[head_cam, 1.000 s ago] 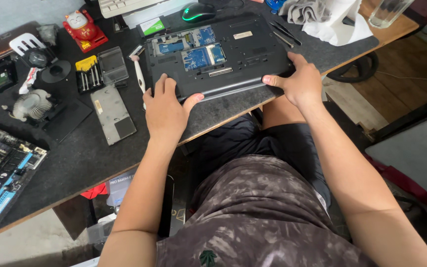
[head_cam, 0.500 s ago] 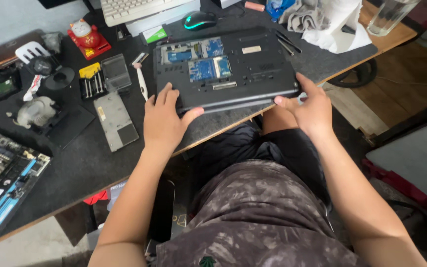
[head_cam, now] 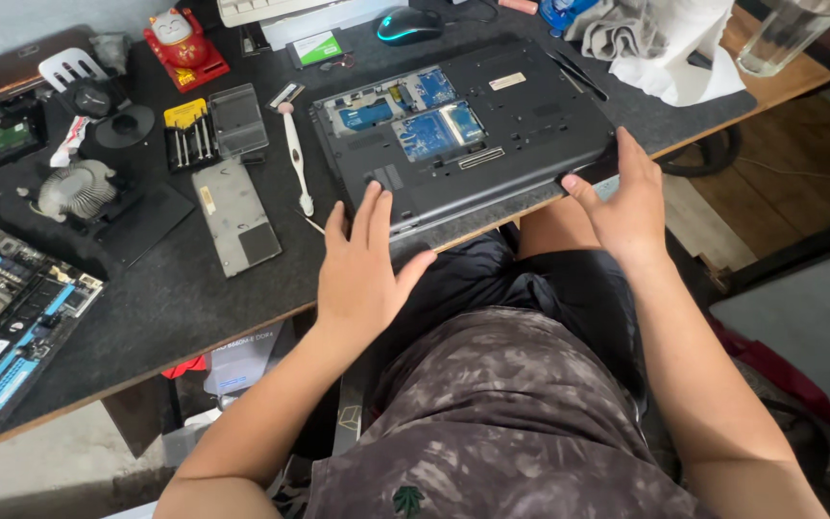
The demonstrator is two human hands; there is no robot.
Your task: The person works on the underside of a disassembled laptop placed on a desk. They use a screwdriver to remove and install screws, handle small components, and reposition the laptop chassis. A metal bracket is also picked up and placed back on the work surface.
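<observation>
Laptop (head_cam: 473, 135): upside down, upper centre of frame, base cover off so boards show; near edge overhanging the table (head_cam: 146, 288) for grip.
Left hand (head_cam: 365, 264): flat on near-left edge, fingers spread, pinning it steady.
Right hand (head_cam: 622, 197): at right corner, fingers curled round the edge, clamped on it.
Cover panel (head_cam: 234, 216): left of centre, set aside.
Screwdriver set (head_cam: 189, 135): upper left, within reach.

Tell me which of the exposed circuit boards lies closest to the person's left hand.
The blue boards inside the open laptop, just beyond the left hand, whose fingers rest on the laptop's near edge. The other, a bare motherboard, lies apart at the table's far left.
</observation>
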